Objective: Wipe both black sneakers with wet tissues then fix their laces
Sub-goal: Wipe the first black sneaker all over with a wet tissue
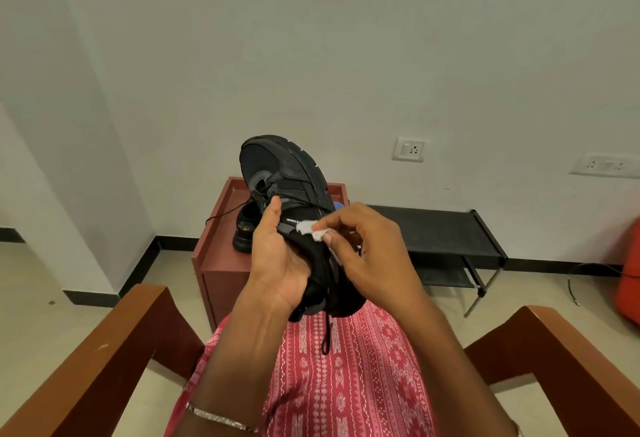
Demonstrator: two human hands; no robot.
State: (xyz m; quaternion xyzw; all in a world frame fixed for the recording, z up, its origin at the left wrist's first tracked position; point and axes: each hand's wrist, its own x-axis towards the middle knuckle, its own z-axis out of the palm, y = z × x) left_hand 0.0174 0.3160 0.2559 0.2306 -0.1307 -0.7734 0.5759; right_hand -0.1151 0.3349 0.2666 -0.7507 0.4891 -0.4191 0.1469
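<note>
A black sneaker (287,173) is held up in front of me, toe pointing away and upward, its heel over my lap. My left hand (277,260) grips its heel end from the left, thumb lying along the side. My right hand (363,246) pinches a small white wet tissue (311,228) against the sneaker's side near the collar. A loose lace (326,332) hangs down from the heel end. The second black sneaker (244,228) stands on the red-brown cabinet (216,249) behind, partly hidden by my left hand.
I sit in a chair with wooden armrests, one on the left (114,343) and one on the right (554,350). A low black shoe rack (446,232) stands against the wall at right. An orange object (628,270) is at the far right edge.
</note>
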